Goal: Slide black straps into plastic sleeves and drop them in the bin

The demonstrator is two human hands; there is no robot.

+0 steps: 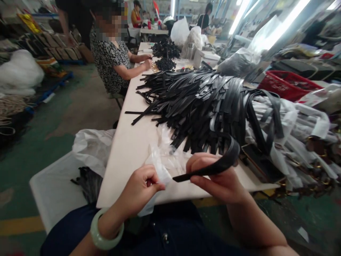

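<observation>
Your right hand [214, 176] grips a black strap [207, 170] over the table [128, 167]; your left hand [138, 192] pinches a clear plastic bag [157, 167]. The red basket's [289, 85] contents are hard to make out.

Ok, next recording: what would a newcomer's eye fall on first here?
The big heap of black straps sprawling across the white table straight ahead grabs the eye first. Closest to the camera, the right hand curves one black strap, while the left hand, wearing a pale green bangle, pinches a clear plastic bag. A red basket stands out at upper right.
</observation>
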